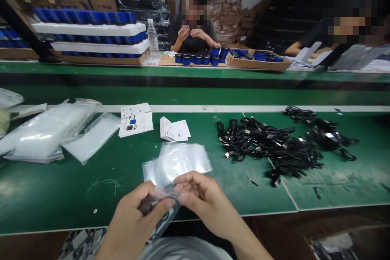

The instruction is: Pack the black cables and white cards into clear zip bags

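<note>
Both hands, left hand (135, 215) and right hand (201, 199), pinch a clear bag (161, 205) with something dark inside at bottom centre, fingers curled inward, wrists angled up from the lower edge.

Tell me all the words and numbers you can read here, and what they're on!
No text here can be read.
White leaflets: pictures and print, too small to read.
Folded leaflets: print too small.
Water bottle: label blurred.
Red mark below the bottle: blurred.
The clear bag held by the left hand and right hand: no print shows.
</note>
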A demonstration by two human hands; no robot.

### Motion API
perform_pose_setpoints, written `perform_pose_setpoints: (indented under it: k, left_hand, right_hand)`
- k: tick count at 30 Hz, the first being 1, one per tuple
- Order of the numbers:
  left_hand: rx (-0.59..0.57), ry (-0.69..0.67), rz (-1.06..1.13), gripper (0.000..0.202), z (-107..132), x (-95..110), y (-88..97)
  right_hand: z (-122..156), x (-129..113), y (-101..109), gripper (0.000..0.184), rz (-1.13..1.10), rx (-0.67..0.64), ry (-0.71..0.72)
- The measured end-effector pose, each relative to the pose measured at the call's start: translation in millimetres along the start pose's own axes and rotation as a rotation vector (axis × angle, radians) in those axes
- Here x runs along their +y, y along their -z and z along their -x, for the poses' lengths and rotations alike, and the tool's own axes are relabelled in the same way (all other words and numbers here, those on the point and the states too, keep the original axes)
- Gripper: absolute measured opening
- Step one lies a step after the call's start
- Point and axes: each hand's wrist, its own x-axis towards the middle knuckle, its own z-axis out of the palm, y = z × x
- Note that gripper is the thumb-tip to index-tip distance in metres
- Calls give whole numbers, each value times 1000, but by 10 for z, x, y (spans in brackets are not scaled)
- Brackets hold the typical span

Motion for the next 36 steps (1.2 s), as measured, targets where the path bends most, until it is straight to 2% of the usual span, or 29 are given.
perform_pose_setpoints:
  k: [2,4,7,11,14,17,20,22,25,30,34,36]
  left_hand:
    - [27,-37,6,27,-3,-18,-27]
    - [53,-65,22,26,-4,-32,-50]
    - [37,-45,113,22,-5,-70,-52]
    - [-55,-8,130,28,-16,-194,19]
    - [-115,-30,84,30,-29,-272,71]
    - [-61,-82,49,26,-22,-265,76]
    - [63,-125,47,22,5,-210,55]
    - [101,-163,44,19,19,-186,43]
    - [86,-217,42,18,10,-185,38]
    - [-36,-245,52,18,-32,-195,15]
    - [71,-158,204,22,-4,-179,-85]
    - [57,-154,285,25,14,-175,-158]
  right_hand:
    - [27,11,-3,14,43,34,5]
    - [45,15,-4,6,126,90,16]
    - [47,2,8,16,196,147,31]
    - [41,-11,44,17,266,145,62]
    - [52,-1,77,17,335,136,98]
    - [65,5,99,17,383,129,116]
    - [65,2,101,15,379,100,128]
    - [60,6,96,12,371,83,145]
    - [52,27,93,13,367,98,159]
    - [46,54,78,15,335,113,160]
    - [30,67,-7,14,237,88,174]
    - [21,97,-85,19,173,138,200]
